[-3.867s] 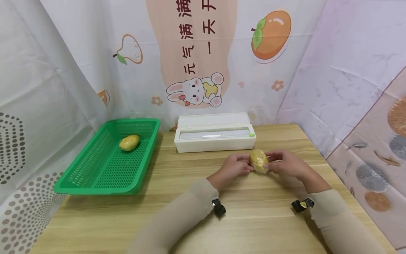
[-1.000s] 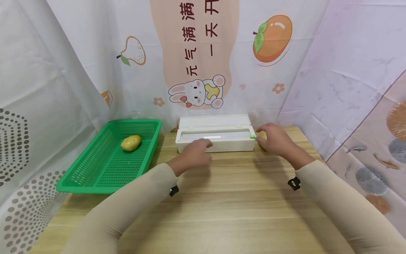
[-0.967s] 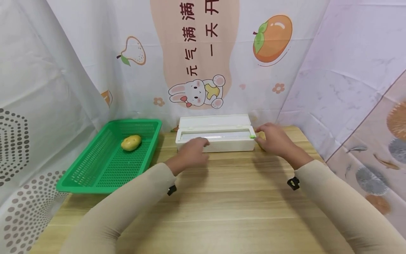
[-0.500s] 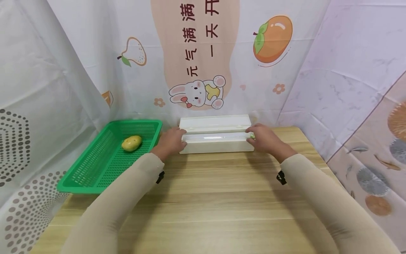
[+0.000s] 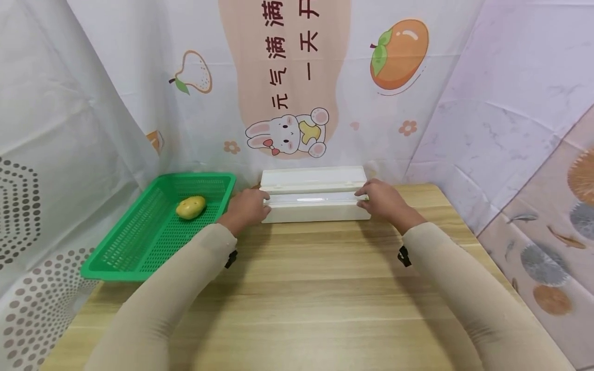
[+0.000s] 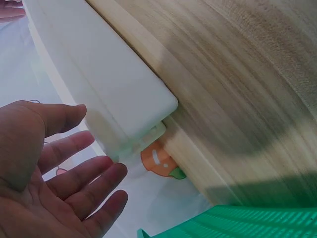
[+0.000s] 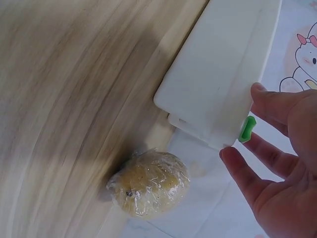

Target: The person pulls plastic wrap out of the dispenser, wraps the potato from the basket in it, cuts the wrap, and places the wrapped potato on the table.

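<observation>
From my feed, both hands are at the ends of the white cling-film dispenser (image 5: 317,213), which sits at the table's (image 5: 320,293) back with its lid (image 5: 313,178) raised. My left hand (image 5: 247,207) has its fingers spread; my right hand (image 5: 383,201), fingers extended, is beside the green slider (image 7: 246,130). A film-wrapped potato (image 7: 151,183) lies past the right end; another potato (image 5: 191,207) rests in the green basket (image 5: 116,275).

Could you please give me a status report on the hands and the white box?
Left hand and right hand at opposite ends of white box. Lid open. Possible obstacle: wrapped potato close to the box's right end.
</observation>
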Demonstrator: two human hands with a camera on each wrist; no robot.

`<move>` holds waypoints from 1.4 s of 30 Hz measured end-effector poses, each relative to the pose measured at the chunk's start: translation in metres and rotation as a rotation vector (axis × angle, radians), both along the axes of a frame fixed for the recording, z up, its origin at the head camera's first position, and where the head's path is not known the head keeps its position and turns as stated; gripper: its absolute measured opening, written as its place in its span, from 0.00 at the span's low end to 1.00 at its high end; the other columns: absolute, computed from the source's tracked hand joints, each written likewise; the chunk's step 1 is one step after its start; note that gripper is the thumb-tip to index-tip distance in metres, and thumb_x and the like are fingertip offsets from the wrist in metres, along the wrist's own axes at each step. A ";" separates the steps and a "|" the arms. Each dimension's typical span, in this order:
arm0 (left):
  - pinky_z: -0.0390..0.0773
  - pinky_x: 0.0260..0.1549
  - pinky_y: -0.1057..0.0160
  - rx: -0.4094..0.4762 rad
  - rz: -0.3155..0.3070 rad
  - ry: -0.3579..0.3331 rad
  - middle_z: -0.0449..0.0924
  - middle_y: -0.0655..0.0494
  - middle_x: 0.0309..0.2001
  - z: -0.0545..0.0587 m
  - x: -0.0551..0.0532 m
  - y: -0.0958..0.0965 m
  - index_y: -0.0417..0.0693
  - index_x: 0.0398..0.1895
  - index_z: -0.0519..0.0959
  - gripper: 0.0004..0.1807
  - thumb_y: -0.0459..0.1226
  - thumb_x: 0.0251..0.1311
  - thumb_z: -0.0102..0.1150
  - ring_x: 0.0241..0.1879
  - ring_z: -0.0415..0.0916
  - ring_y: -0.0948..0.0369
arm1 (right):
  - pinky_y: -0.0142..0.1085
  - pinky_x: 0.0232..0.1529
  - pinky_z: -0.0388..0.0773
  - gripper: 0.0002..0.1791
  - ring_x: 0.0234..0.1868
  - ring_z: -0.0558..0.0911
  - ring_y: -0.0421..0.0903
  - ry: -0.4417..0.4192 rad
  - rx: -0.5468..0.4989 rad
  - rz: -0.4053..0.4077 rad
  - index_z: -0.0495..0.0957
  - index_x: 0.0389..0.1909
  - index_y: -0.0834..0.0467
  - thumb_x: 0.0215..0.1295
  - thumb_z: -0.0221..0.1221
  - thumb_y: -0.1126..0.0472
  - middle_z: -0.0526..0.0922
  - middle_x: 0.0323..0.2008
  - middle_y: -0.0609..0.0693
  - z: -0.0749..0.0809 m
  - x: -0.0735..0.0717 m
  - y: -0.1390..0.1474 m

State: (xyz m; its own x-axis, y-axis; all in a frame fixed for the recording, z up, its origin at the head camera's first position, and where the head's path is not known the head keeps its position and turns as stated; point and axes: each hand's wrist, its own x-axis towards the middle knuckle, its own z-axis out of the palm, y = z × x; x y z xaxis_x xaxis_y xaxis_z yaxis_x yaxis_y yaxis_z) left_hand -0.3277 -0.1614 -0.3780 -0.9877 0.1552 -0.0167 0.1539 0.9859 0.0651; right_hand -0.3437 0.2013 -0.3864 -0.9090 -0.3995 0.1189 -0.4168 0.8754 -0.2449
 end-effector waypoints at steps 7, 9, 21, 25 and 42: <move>0.78 0.44 0.52 0.033 -0.036 0.019 0.79 0.51 0.53 0.004 0.000 0.000 0.51 0.59 0.75 0.23 0.47 0.62 0.57 0.42 0.75 0.53 | 0.48 0.49 0.75 0.13 0.50 0.78 0.52 0.001 -0.003 0.013 0.84 0.47 0.54 0.61 0.64 0.57 0.78 0.50 0.51 0.001 -0.004 0.000; 0.77 0.48 0.50 0.044 -0.037 0.016 0.79 0.51 0.54 0.002 0.000 0.000 0.51 0.59 0.75 0.23 0.46 0.62 0.57 0.45 0.75 0.53 | 0.47 0.49 0.75 0.12 0.49 0.78 0.51 0.001 -0.001 0.020 0.85 0.45 0.53 0.61 0.64 0.57 0.79 0.49 0.50 0.000 -0.005 -0.001; 0.77 0.38 0.55 0.162 -0.005 0.014 0.81 0.58 0.48 -0.004 -0.004 0.011 0.59 0.42 0.85 0.10 0.46 0.60 0.62 0.43 0.75 0.57 | 0.48 0.53 0.74 0.10 0.53 0.77 0.51 -0.051 -0.071 -0.003 0.87 0.41 0.52 0.59 0.65 0.56 0.81 0.48 0.49 -0.004 -0.009 0.000; 0.75 0.32 0.60 0.207 0.034 -0.001 0.83 0.61 0.42 0.000 -0.007 0.011 0.60 0.36 0.86 0.06 0.46 0.59 0.63 0.37 0.75 0.59 | 0.50 0.55 0.72 0.08 0.54 0.76 0.52 -0.071 -0.104 -0.015 0.87 0.38 0.50 0.58 0.66 0.55 0.82 0.48 0.50 -0.003 -0.013 0.004; 0.64 0.52 0.49 0.241 -0.030 -0.010 0.83 0.61 0.39 -0.003 -0.027 0.001 0.55 0.40 0.86 0.08 0.44 0.62 0.60 0.40 0.73 0.58 | 0.47 0.48 0.74 0.07 0.47 0.77 0.50 -0.010 -0.066 -0.091 0.86 0.37 0.48 0.63 0.61 0.52 0.81 0.44 0.49 0.002 -0.022 -0.003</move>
